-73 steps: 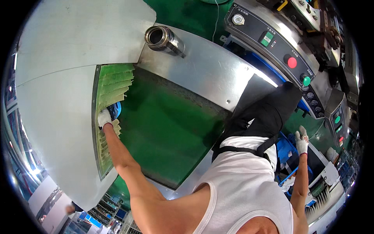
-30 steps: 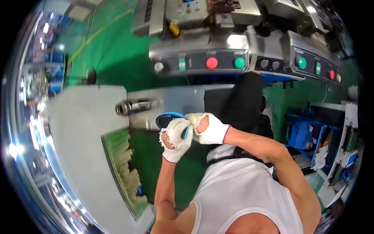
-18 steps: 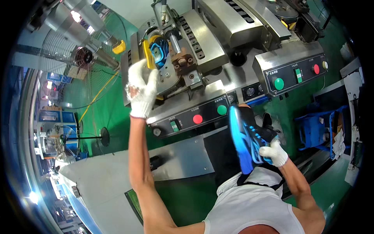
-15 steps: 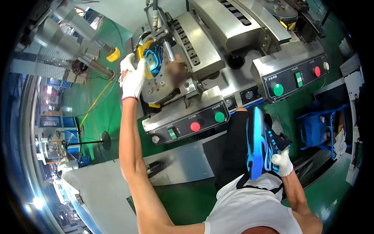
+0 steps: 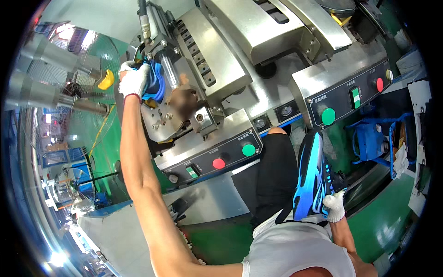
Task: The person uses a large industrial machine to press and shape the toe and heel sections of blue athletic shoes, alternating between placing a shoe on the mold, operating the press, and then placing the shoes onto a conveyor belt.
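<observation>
My left hand [image 5: 134, 79], in a white knit glove, reaches to the left machine. Its fingers are bent round the far side of a blue shoe upper [image 5: 157, 85] at the machine's round plate [image 5: 162, 123]; the fingertips are partly hidden. Low on the right, my gloved right hand [image 5: 334, 206] is closed on the end of a blue and black sneaker [image 5: 310, 182]. That shoe stands lengthwise beside my dark-clad leg, pointing toward the machines. A metal cylinder rod [image 5: 169, 71] lies just right of the blue upper.
Below the left machine runs a control panel [image 5: 217, 159] with red and green buttons. A similar panel [image 5: 346, 101] fronts the right machine. Thick metal cylinders [image 5: 69, 99] and a yellow pad [image 5: 106, 79] stand at left. A blue cart [image 5: 371, 138] is at far right.
The view has shifted, so the machines sit farther left. My left hand has moved farther along the blue upper and grasps it, and the upper has turned. My right hand keeps the sneaker.
</observation>
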`<state>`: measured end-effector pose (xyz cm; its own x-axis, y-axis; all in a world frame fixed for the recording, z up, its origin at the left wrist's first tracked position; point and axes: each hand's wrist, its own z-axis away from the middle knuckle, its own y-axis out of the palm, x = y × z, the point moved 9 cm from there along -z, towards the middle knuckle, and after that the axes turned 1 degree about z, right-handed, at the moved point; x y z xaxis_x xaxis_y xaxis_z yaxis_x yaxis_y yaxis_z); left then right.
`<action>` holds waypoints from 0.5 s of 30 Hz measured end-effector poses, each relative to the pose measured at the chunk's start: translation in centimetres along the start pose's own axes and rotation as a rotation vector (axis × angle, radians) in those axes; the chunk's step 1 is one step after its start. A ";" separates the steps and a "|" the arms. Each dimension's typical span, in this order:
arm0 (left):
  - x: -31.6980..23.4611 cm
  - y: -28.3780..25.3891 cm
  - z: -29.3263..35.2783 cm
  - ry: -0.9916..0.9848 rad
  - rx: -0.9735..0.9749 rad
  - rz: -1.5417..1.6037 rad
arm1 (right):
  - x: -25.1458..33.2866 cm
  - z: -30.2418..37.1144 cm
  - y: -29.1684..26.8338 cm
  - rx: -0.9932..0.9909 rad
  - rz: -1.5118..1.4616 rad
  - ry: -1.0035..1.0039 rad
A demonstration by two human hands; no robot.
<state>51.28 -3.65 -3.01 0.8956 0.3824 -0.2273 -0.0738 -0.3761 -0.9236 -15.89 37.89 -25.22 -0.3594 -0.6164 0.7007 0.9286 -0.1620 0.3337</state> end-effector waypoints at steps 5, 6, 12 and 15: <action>-2.0 -13.1 7.7 0.118 -0.271 0.275 | 3.3 -0.1 5.7 -0.093 -0.007 0.073; -2.2 -15.9 11.1 0.118 -0.303 0.309 | 4.2 -0.1 7.3 -0.097 -0.024 0.063; 2.6 -21.6 33.8 0.071 -0.229 0.418 | 4.1 -1.4 11.7 0.163 0.102 0.080; 7.0 -18.4 45.0 -0.018 -0.079 0.426 | 8.8 -0.5 18.0 0.126 0.103 -0.104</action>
<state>39.13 43.90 -1.52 0.7845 0.1930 -0.5894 -0.4011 -0.5670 -0.7195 -2.31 29.20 -13.33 -0.2769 -0.5410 0.7941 0.9444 -0.0008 0.3287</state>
